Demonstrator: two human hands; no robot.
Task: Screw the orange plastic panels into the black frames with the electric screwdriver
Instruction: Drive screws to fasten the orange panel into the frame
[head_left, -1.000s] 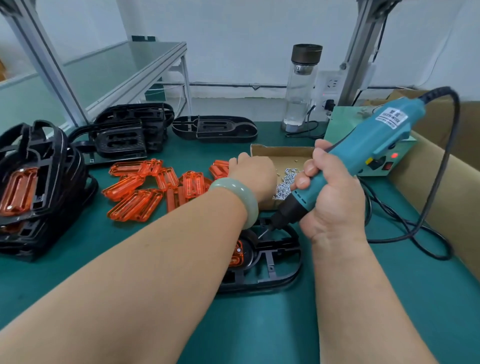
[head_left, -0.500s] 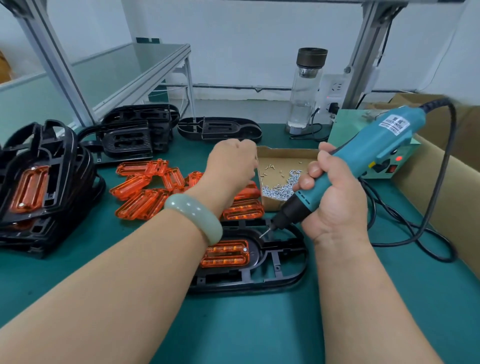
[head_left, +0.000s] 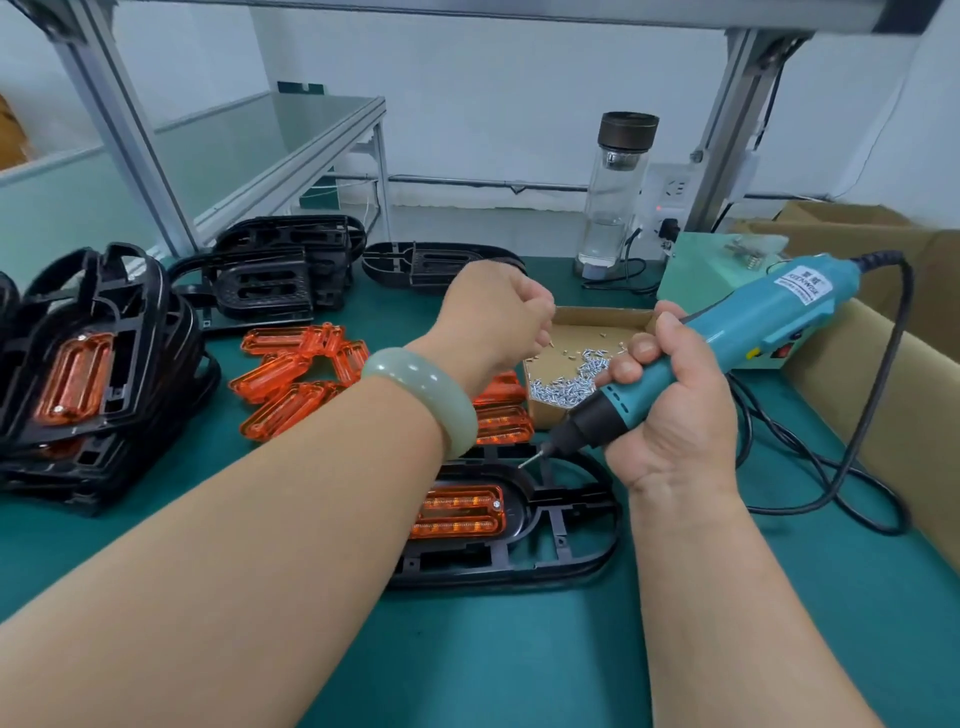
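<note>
Withdrawing the left hand from the screw box, driver held ready

Left hand (head_left: 493, 317): a second ago it reached down over the cardboard box (head_left: 597, 322) of screws (head_left: 566, 384). It has since come up and back, and now hangs above the box's left corner with its fingers curled inward. Whether a screw is pinched at the fingertips cannot be told, since the back of the hand faces the viewer.

Right hand (head_left: 670, 415): it has kept its wrapped grip on the electric screwdriver (head_left: 753, 332), which slants down to the left. The bit (head_left: 530, 460) is poised just over the far rim of the black frame (head_left: 566, 551), clear of the panel.

With the left forearm swung aside, the orange panel (head_left: 457, 512) is now uncovered. It sits in the left part of the frame, which lies flat on the table (head_left: 519, 649) near the person, between the two forearms. One bright screw head shows at the panel's right end; its left end is hidden behind the left arm.

Loose orange panels (head_left: 291, 379) lie heaped further out to the left. A stack of frames (head_left: 88, 374) already carrying panels stands at the left edge.

By this reading, the fetch of a screw appears finished and the next fastening on this panel is about to be set. The piece in hand is only partly screwed down.
</note>
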